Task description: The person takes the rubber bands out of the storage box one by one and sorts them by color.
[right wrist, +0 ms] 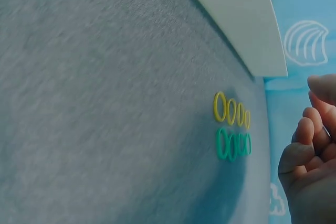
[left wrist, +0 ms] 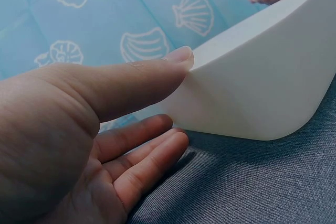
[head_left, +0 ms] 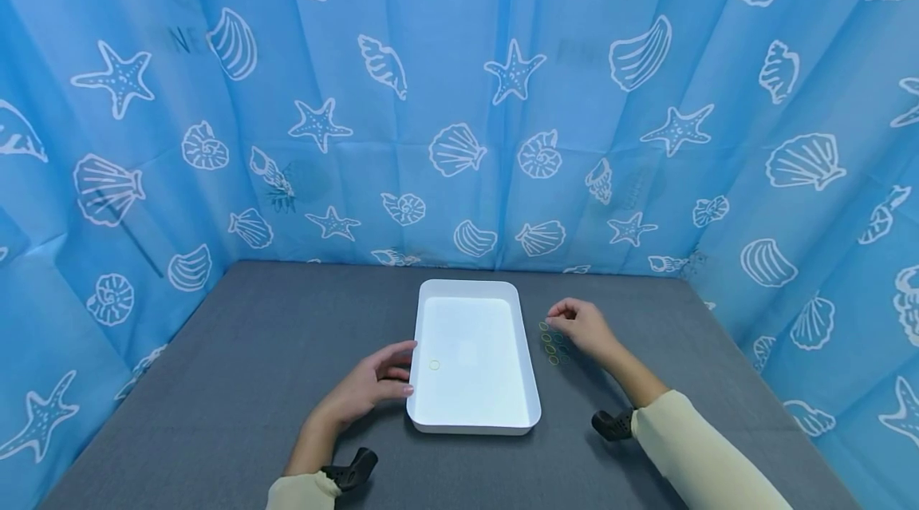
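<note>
A shallow white tray (head_left: 475,358) lies on the grey table, with one thin yellow ring (head_left: 434,365) inside near its left wall. My left hand (head_left: 369,382) is at the tray's left side; in the left wrist view its thumb touches the rim, while the other fingers stretch out beneath, beside the wall. Right of the tray, my right hand (head_left: 581,325) hovers over the far end of two rows of small rings, fingers loosely bent. No ring shows between its fingertips. In the right wrist view, yellow rings (right wrist: 220,107) lie alongside green rings (right wrist: 222,144) on the table.
A blue curtain (head_left: 459,111) with white shell and starfish prints hangs behind the table and along both sides. Grey cloth (head_left: 287,334) covers the tabletop. Each wrist wears a black camera mount, such as the left mount (head_left: 352,470).
</note>
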Motion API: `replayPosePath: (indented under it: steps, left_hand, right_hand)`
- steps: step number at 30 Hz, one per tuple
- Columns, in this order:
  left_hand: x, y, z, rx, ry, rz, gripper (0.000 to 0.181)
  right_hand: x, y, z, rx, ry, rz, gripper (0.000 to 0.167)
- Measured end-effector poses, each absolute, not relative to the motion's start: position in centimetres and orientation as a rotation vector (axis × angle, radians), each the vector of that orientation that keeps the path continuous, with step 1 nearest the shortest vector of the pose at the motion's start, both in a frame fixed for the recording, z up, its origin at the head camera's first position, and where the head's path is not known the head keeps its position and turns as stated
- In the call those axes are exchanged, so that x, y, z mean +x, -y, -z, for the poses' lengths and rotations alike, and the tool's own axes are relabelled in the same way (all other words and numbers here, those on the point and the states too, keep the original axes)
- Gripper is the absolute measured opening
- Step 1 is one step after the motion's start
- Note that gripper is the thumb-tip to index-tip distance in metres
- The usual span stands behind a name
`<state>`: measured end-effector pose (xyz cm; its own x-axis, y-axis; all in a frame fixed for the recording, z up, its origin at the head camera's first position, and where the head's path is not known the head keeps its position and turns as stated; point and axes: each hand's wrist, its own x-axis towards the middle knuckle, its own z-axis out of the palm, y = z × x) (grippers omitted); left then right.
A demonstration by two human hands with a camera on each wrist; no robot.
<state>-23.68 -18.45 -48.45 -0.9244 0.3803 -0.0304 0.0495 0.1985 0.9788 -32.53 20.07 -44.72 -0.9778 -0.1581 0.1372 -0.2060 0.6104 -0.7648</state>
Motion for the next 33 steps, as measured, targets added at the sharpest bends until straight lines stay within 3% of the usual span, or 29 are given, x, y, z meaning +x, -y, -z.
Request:
replayPosePath:
  steps: [33]
  left_hand:
    - [-23.6, 18.5, 48.4, 0.406, -2.217, -1.792, 0.068]
  right_hand:
    - [-33.9, -13.4, 42.3, 0.404, 2.853, -1.322, 0.008]
